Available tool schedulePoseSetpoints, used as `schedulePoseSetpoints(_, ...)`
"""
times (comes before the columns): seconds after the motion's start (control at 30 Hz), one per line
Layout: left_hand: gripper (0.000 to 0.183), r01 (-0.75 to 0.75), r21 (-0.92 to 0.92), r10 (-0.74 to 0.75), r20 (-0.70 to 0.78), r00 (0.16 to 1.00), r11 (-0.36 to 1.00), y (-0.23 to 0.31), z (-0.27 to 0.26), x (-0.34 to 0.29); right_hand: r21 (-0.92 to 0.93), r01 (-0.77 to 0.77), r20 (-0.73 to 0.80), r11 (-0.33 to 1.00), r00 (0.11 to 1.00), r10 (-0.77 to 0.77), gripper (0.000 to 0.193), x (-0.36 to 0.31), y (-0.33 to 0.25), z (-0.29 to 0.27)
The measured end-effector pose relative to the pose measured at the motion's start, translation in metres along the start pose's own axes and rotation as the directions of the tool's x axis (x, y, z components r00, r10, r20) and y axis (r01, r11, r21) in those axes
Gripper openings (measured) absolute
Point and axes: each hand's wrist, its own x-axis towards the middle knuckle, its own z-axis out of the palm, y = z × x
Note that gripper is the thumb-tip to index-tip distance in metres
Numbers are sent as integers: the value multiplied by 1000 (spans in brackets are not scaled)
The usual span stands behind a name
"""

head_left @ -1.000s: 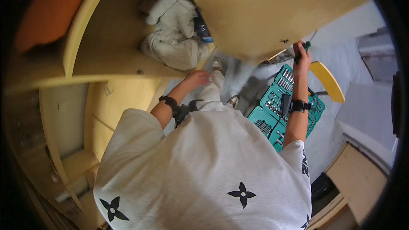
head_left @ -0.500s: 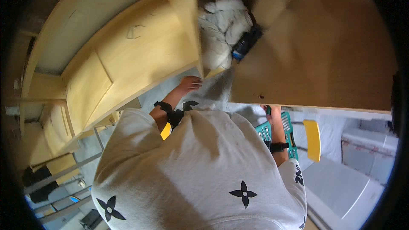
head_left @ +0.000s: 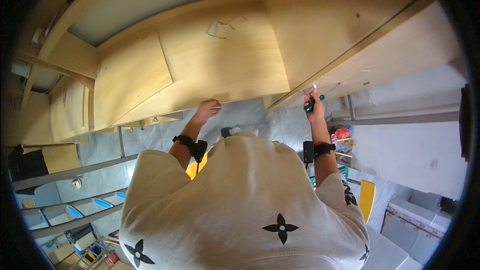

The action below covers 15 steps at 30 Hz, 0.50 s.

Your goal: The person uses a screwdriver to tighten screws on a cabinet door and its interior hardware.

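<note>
1. I saw the left hand at centre frame, fingers flat and open against the lower edge of the pale wooden cabinet panel, gripping nothing.
2. The right hand, right of centre, was closed around a small teal-handled screwdriver (its tip sat at the panel's edge).
3. Both wrists wore black bands.
4. A yellow chair showed at lower right.

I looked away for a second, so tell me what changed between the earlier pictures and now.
The view swung: the white cloth bundle and green tool case have left the picture. The right hand rose to the wooden panel's edge, screwdriver in its grip. Unchanged: the left hand stays on the panel.
</note>
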Motion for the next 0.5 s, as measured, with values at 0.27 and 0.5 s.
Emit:
schedulePoseSetpoints(0.27, 27, -12, -138, -57, -484, 873, 990, -56, -75, -87, 87, 32, 117, 996, 992, -42, 26, 38, 14, -15)
schedulePoseSetpoints(0.5, 23, 20, -379, -303, -707, 639, 925, -187, -83, -164, 122, -52, 155, 991, 987, 33, 21, 51, 15, -29)
